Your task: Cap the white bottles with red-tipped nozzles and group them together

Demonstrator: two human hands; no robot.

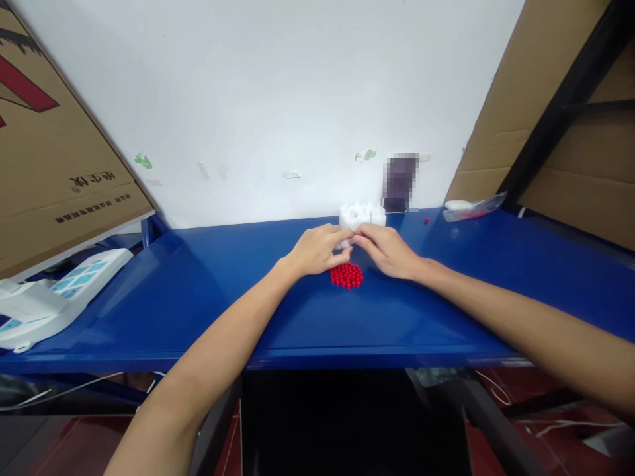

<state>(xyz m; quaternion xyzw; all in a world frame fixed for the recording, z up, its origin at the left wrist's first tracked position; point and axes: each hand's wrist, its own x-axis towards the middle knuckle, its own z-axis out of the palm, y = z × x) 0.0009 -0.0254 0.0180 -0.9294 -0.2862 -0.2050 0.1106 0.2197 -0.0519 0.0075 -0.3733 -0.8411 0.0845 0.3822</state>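
My left hand [320,250] and my right hand [384,250] meet at the fingertips over the middle of the table. Both have bent, closed fingers, and whatever lies between the tips is too small to make out. Right behind them stand white pieces [362,213] with a knobbly upper edge, partly covered by my fingers. A bit of white also shows between my left thumb and forefinger; I cannot tell whether it is held or lies behind. Just below my hands a pile of small red bead-like pieces [347,276] is spread on the blue table [238,284].
Against the wall leans a dark, blurred-out upright object [401,178]. A single red piece [426,220] lies to its right, near a clear plastic bag [473,209] and a white oval item [457,205]. At the left are a white-and-blue device [74,287] and a large cardboard box [64,152].
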